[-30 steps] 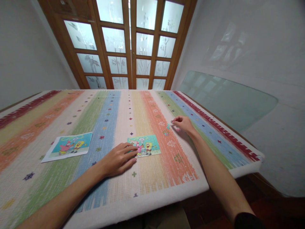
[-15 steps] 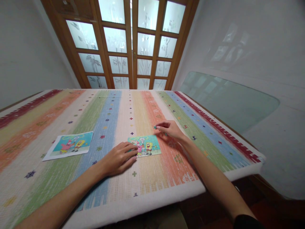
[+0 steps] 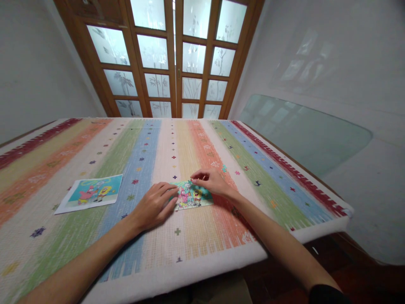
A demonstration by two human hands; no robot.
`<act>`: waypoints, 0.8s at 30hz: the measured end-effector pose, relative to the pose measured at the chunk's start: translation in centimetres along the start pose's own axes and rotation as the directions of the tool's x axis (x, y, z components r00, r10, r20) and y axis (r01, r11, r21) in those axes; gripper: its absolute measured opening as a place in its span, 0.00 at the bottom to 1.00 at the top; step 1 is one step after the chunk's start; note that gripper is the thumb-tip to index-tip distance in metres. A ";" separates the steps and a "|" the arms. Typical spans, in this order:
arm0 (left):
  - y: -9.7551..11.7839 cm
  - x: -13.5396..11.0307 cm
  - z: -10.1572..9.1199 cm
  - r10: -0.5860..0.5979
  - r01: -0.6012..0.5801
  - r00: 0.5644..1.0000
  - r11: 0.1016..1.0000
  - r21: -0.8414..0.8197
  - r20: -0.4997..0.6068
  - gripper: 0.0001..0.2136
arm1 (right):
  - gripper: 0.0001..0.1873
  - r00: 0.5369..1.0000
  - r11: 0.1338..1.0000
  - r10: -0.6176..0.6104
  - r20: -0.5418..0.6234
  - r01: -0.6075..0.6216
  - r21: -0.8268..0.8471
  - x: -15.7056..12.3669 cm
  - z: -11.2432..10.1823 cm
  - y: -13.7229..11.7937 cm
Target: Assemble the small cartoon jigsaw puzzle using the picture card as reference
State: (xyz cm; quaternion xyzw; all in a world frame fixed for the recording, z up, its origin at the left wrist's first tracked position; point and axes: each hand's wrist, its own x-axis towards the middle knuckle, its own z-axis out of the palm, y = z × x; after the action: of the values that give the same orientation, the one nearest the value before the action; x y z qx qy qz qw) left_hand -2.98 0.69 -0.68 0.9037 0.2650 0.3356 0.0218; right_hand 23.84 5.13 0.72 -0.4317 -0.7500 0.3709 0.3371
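Observation:
A small jigsaw puzzle (image 3: 190, 202) with cartoon figures on a teal background lies flat on the striped cloth in front of me. My left hand (image 3: 158, 205) rests at its left side, fingers stretched out and fingertips on its edge, covering that part. Over the puzzle's upper edge, my right hand (image 3: 210, 181) pinches a tiny puzzle piece (image 3: 190, 181) between thumb and forefinger, mostly hidden by the fingers. Beyond the right hand, a loose teal puzzle piece (image 3: 224, 168) lies on the cloth.
To the left lies a paper sheet (image 3: 90, 195) printed with the same cartoon picture. A striped tablecloth (image 3: 196, 236) covers the table, whose front edge is near me. Wooden doors with glass panes (image 3: 175, 59) stand behind, and a glass panel (image 3: 303, 131) is at the right.
My right hand has moved left with the pinched puzzle piece, from beyond the puzzle's upper right corner to over its upper edge. My left hand has shifted slightly up and left.

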 end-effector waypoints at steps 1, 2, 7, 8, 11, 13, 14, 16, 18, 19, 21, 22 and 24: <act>0.0 0.0 0.0 -0.018 0.018 1.000 1.000 -0.001 -0.002 0.13 | 0.06 1.000 1.000 -0.008 -0.003 0.008 0.000 0.0 0.3 -0.2; 0.0 0.0 0.0 -0.033 0.033 0.999 0.999 0.001 -0.004 0.13 | 0.06 1.000 1.000 -0.015 -0.005 0.015 0.003 -0.1 0.7 -0.4; -0.2 0.0 0.2 -0.069 0.069 0.998 0.997 0.023 -0.004 0.14 | 0.04 1.000 1.000 -0.004 -0.007 0.004 -0.010 -0.3 2.3 -1.0; -0.3 0.0 0.2 -0.070 0.070 0.998 0.997 0.023 -0.004 0.14 | 0.03 1.000 1.000 0.006 -0.008 -0.006 -0.016 -0.4 2.6 -1.1; -0.3 -0.1 0.3 -0.050 0.050 0.999 0.999 0.009 -0.001 0.15 | 0.04 1.000 1.000 0.007 -0.022 -0.008 -0.027 -0.5 3.4 -1.1; -0.4 -0.2 0.3 -0.018 0.018 1.000 1.000 0.002 0.002 0.15 | 0.03 0.999 0.999 -0.013 -0.040 0.012 -0.038 -0.5 3.7 -1.1; -0.4 -0.2 0.3 -0.003 0.003 1.000 1.000 0.002 0.004 0.15 | 0.04 0.999 0.999 -0.019 -0.044 0.017 -0.043 -0.4 3.9 -1.2; -0.4 -0.3 0.3 0.014 -0.014 1.000 1.000 0.011 0.007 0.14 | 0.04 0.999 0.999 -0.017 -0.048 0.015 -0.045 -0.4 4.0 -1.3; -0.5 -0.3 0.4 0.014 -0.014 1.000 1.000 0.023 0.006 0.14 | 0.04 0.999 0.999 -0.014 -0.051 0.012 -0.041 -0.4 4.1 -1.5; -0.6 -0.4 0.4 0.012 -0.012 1.000 1.000 0.029 0.005 0.14 | 0.04 0.999 0.999 -0.014 -0.052 0.012 -0.038 -0.4 4.1 -1.5; -0.6 -0.4 0.4 0.014 -0.014 1.000 0.999 0.041 0.005 0.14 | 0.04 0.999 0.999 -0.014 -0.050 0.012 -0.037 -0.4 4.1 -1.6; -0.6 -0.4 0.4 0.021 -0.022 1.000 0.999 0.047 0.007 0.14 | 0.04 0.999 0.999 -0.013 -0.045 0.012 -0.042 -0.4 4.2 -1.5; -0.6 -0.4 0.4 0.038 -0.038 0.999 0.997 0.063 0.013 0.14 | 0.05 0.999 0.997 -0.024 -0.032 0.022 -0.071 -0.4 4.2 -1.4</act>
State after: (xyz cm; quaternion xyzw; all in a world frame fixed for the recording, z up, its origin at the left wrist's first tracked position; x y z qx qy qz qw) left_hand -3.23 1.08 -1.36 0.9107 0.2582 0.3222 -0.0119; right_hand 19.97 3.17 -0.24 -0.4406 -0.7619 0.3331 0.3383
